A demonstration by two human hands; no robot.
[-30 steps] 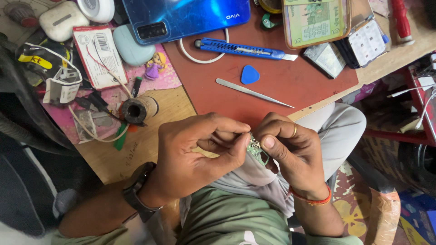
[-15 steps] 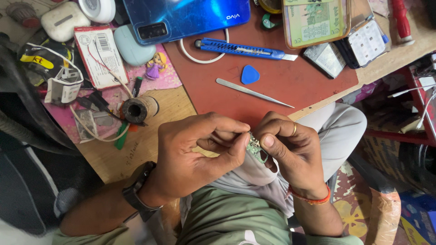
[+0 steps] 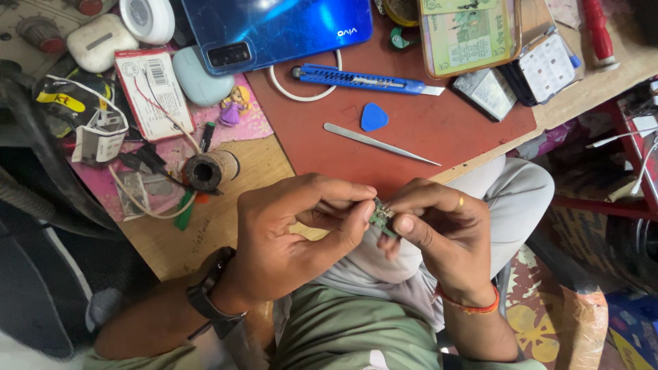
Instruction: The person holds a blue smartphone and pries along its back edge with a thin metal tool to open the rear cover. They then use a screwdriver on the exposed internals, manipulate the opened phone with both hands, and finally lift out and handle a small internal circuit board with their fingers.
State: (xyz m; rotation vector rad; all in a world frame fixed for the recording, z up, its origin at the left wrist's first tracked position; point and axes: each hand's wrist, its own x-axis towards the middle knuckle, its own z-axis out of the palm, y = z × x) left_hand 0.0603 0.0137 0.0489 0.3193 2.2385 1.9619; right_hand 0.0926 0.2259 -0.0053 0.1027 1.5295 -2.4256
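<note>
A small green circuit board [image 3: 379,217] is pinched between the fingertips of both hands, just off the front edge of the wooden table [image 3: 226,226] and above my lap. My left hand [image 3: 295,236], with a dark watch on its wrist, grips the board from the left with thumb and forefinger. My right hand [image 3: 445,236], with a ring and an orange thread band, holds the board's right side. Most of the board is hidden by the fingers.
A red mat [image 3: 418,130] carries metal tweezers [image 3: 380,143], a blue pick [image 3: 374,116], a blue utility knife [image 3: 360,79] and a blue phone [image 3: 274,27]. A solder spool [image 3: 205,171], earbud cases, wires and small boxes crowd the left and back.
Both hands stay clasped on the small board; the fingers have shifted slightly around it, nothing else has moved.
</note>
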